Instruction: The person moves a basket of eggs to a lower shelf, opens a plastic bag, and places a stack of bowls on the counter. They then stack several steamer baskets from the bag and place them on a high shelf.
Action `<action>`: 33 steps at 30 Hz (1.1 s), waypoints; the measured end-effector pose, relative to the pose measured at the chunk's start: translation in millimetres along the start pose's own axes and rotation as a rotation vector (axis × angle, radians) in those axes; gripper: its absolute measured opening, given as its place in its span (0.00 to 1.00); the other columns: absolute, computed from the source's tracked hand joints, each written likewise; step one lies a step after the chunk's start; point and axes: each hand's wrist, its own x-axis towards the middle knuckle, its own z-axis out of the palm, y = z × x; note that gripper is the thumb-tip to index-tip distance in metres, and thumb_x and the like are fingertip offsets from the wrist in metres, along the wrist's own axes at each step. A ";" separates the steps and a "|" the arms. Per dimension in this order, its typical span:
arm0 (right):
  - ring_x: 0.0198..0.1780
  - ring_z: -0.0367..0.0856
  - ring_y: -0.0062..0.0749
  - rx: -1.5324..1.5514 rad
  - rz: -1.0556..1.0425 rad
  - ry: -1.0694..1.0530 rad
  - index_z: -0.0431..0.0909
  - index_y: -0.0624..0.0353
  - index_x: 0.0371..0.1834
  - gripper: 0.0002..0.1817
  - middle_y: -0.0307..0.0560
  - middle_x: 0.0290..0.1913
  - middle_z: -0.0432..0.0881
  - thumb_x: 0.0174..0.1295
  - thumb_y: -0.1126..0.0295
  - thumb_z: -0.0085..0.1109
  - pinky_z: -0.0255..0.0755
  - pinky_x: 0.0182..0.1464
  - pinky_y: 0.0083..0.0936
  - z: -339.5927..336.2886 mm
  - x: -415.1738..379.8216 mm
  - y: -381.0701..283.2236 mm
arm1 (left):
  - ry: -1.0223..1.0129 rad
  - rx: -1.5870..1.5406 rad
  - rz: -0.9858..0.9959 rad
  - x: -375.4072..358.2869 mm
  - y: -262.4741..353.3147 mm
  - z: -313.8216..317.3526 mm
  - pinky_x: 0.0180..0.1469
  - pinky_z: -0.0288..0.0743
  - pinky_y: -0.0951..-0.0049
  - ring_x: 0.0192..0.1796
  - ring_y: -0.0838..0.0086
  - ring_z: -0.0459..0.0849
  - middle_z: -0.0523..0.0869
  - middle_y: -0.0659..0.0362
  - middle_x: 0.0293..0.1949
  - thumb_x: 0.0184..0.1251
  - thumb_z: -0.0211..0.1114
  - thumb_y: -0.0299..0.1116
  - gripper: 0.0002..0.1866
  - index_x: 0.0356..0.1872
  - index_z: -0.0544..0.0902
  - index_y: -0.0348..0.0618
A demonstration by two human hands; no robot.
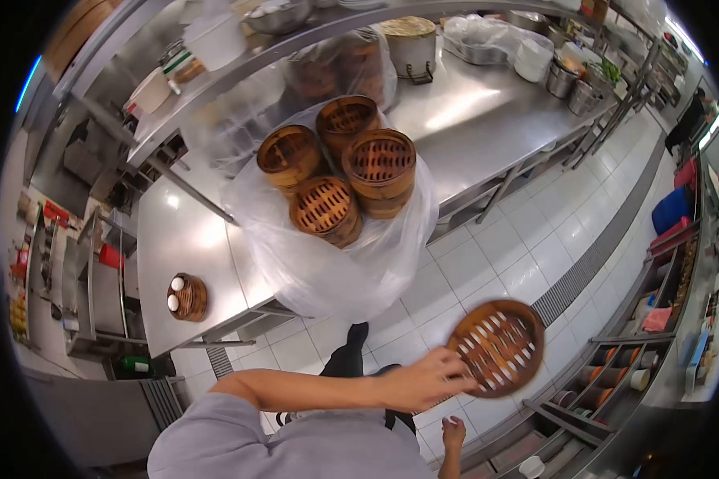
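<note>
My left hand (pixel 433 378) reaches across in front of my body and is closed on the rim of a round bamboo steamer basket (pixel 497 351). The basket is held over the floor, tilted so that its slatted base shows, with gaps between the slats. Lower down, my right hand (pixel 453 432) hangs near my side with loosely curled fingers, holding nothing that I can see. Stacks of bamboo steamers (pixel 325 206) stand on clear plastic sheeting (pixel 327 271) on the steel table, apart from both hands.
A small steamer (pixel 188 299) with white round pieces on it stands on the left part of the steel table (pixel 185 231). Along the back are a large pot (pixel 408 49) and metal containers. A shelving unit (pixel 607 375) lines the right side, beyond the tiled floor (pixel 471 267).
</note>
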 end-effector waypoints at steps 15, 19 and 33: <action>0.40 0.86 0.37 -0.185 -0.437 -0.238 0.77 0.64 0.59 0.26 0.54 0.41 0.86 0.61 0.62 0.69 0.79 0.45 0.32 53.0 34.0 -218.1 | 0.547 0.719 -0.516 -83.3 -152.2 -212.3 0.56 0.71 0.54 0.52 0.52 0.72 0.77 0.52 0.47 0.65 0.64 0.25 0.18 0.56 0.79 0.43; 0.42 0.87 0.39 -0.261 -0.480 -0.282 0.77 0.60 0.60 0.26 0.53 0.43 0.87 0.63 0.58 0.69 0.80 0.47 0.32 73.9 11.2 -261.2 | 0.519 0.695 -0.524 -83.4 -153.6 -220.6 0.56 0.71 0.54 0.52 0.52 0.72 0.77 0.53 0.48 0.65 0.64 0.26 0.18 0.56 0.79 0.44; 0.43 0.86 0.44 -0.441 -0.795 -0.297 0.80 0.61 0.54 0.21 0.55 0.45 0.85 0.60 0.64 0.69 0.79 0.46 0.36 155.3 -4.9 -401.9 | 0.285 0.716 -0.562 -101.4 -166.9 -229.6 0.56 0.65 0.44 0.52 0.58 0.72 0.76 0.56 0.49 0.62 0.62 0.28 0.25 0.62 0.79 0.52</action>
